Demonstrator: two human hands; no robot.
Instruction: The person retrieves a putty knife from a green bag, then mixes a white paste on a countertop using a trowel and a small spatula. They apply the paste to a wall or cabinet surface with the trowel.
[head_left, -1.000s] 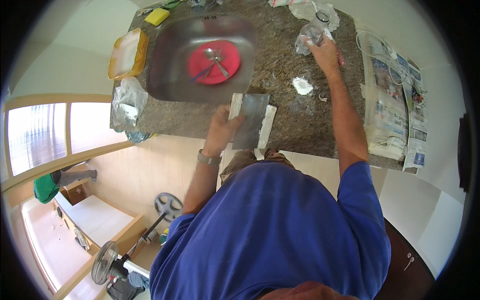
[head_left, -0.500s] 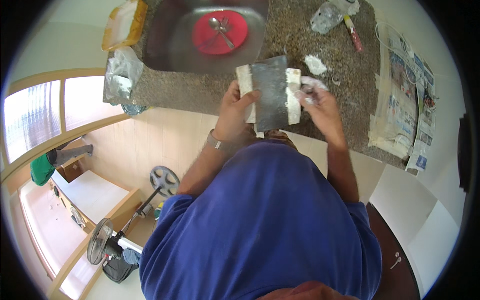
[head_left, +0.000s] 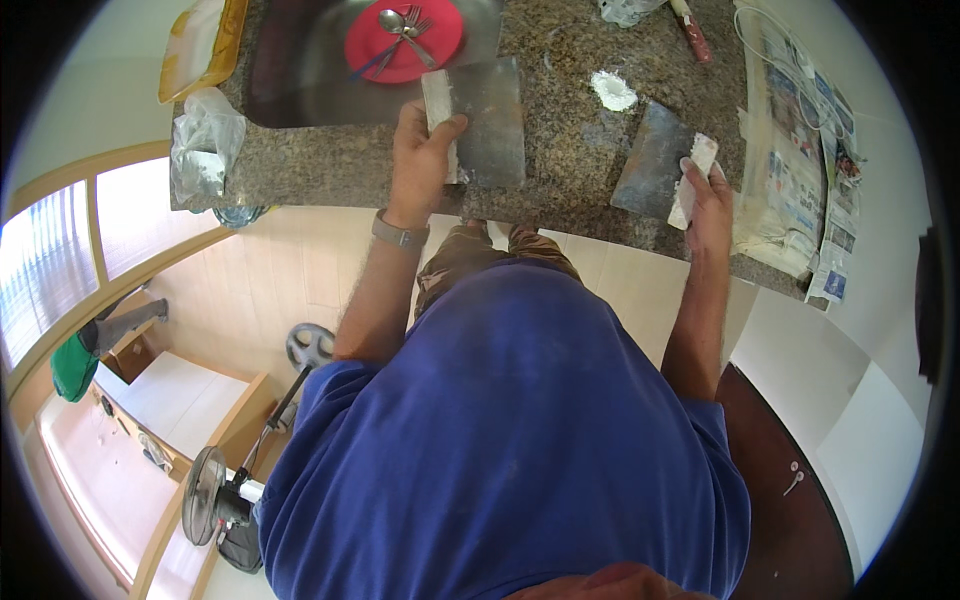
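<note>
Above the near edge of the speckled bench (head_left: 300,165), the left blade (head_left: 490,120), a broad grey metal sheet, overlaps the near-right corner of the sink (head_left: 285,80). The left hand (head_left: 422,150) grips it by its pale backing strip (head_left: 438,100). Farther right, the right hand (head_left: 708,200) grips the matching right blade (head_left: 645,160) by another pale strip (head_left: 694,182). For good control, I would hold both strips firmly, keep the wrists level and tilt the blades only slightly, fingers off the thin edges. Keeping them clear of the white patch (head_left: 613,90) beyond the right blade seems wise.

The sink's far side is cut off by the frame, as are the clear plastic bag (head_left: 628,10) and the far end of the red-handled tool (head_left: 692,38). Most of the left fingers are hidden. Whether the right blade touches the bench, I cannot tell.
</note>
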